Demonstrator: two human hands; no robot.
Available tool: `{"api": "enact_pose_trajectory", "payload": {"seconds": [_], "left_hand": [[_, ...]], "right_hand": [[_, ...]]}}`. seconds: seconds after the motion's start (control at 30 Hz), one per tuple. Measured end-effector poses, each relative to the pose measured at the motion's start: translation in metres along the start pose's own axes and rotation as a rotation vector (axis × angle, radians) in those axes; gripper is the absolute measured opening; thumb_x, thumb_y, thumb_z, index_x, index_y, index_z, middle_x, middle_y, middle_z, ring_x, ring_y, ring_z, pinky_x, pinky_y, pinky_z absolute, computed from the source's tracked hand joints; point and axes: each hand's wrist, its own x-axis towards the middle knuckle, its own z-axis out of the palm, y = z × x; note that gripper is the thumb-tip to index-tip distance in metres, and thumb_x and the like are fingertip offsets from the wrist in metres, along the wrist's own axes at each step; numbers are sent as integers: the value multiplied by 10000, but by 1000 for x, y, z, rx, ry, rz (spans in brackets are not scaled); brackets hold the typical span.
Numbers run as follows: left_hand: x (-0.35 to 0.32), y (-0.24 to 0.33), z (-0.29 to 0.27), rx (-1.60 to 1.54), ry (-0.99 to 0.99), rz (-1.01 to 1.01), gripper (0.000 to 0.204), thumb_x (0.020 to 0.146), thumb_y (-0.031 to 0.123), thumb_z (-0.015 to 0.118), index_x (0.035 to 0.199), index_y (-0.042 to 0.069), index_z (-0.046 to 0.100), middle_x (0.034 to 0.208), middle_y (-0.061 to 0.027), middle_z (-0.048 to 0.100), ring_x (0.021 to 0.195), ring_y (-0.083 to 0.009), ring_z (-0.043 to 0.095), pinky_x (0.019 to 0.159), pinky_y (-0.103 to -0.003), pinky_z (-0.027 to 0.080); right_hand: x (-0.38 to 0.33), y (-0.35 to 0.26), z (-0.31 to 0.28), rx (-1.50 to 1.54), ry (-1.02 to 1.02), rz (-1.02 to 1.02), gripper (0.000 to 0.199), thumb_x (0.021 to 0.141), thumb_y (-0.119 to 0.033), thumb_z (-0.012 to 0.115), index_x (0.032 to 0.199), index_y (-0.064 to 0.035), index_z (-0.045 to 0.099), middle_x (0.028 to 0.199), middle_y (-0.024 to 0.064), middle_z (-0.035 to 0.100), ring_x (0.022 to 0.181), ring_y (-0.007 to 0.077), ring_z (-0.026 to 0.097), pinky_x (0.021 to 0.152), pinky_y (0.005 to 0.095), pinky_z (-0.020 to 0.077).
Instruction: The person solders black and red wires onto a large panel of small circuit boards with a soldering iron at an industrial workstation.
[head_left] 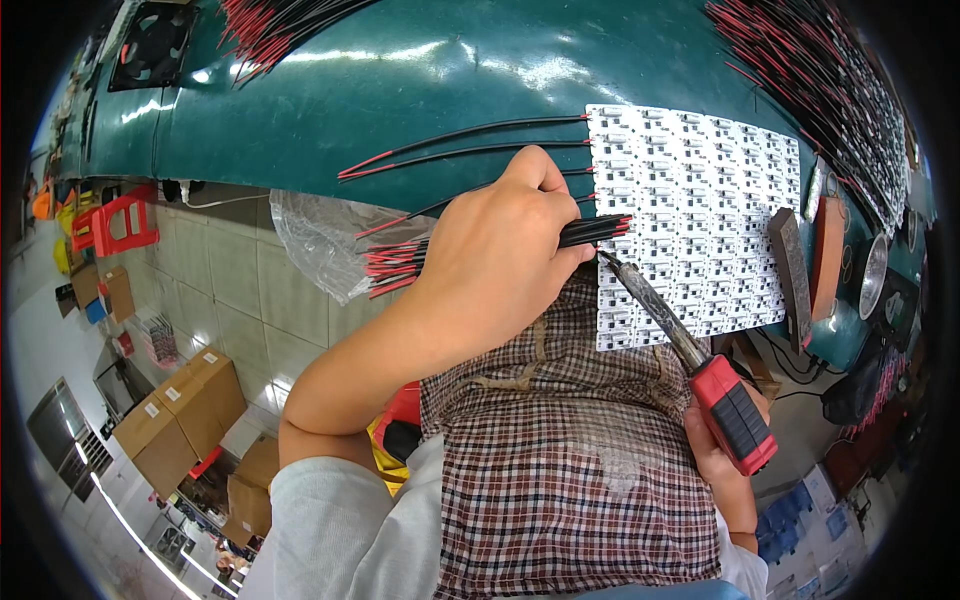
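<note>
A bundle of black wires with red ends (pixel 592 231) is pinched in my left hand (pixel 500 245), its fingers closed just over the left edge of a white circuit board panel (pixel 655 205). My right hand (pixel 708 452) is wrapped round the red and black handle of a soldering iron (pixel 735 415). The iron's tip meets the board's left edge, right beside my left fingertips; whether it touches a wire there is too small to tell. Several black wires (pixel 470 128) stretch leftward from the board's upper left edge, their red ends lying on the green table. Rows of small components cover the panel.
The green table (pixel 400 85) carries loose wire piles (pixel 270 30) at the far left and a wired board stack (pixel 850 110) at the far right. Dark and reddish bars (pixel 791 275) flank the panel's right edge. A clear plastic bag (pixel 325 240) hangs at the table's near edge.
</note>
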Motion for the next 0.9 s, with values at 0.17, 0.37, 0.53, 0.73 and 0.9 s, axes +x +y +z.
{"api": "enact_pose_trajectory", "payload": {"seconds": [0.17,0.37,0.53,0.73,0.9], "left_hand": [[0,-1,-1,-22,-6,-20,237,800,155,804,871,-39,686,984,-92,585,685,-273,610,639,-400,483],[2,0,-2,-11,-23,-24,237,806,166,800,847,-37,686,981,-99,587,719,-292,611,663,-409,485],[0,4,0,-41,61,-24,256,856,177,748,988,-24,664,952,-106,595,737,-297,620,664,-409,490],[-1,-3,0,-178,54,-57,201,890,115,702,1043,-7,658,946,-144,620,742,-301,649,654,-379,505],[-8,14,-15,105,372,67,155,851,48,716,998,14,681,920,-116,679,761,-254,689,662,-323,529]], "right_hand": [[-8,2,-1,1,43,25,224,706,-80,749,896,0,664,789,156,648,649,342,653,594,378,523],[-30,13,3,112,18,266,238,720,-77,749,935,-8,671,812,152,654,669,336,649,618,390,524],[-40,17,4,105,36,285,240,715,-62,743,939,-8,676,840,154,665,668,335,645,621,390,522],[-44,21,4,140,31,255,239,722,-69,744,941,-2,676,850,159,668,694,340,657,635,387,528],[-53,24,1,112,20,329,223,757,-106,743,938,2,670,848,163,663,703,353,656,649,382,534]]}}
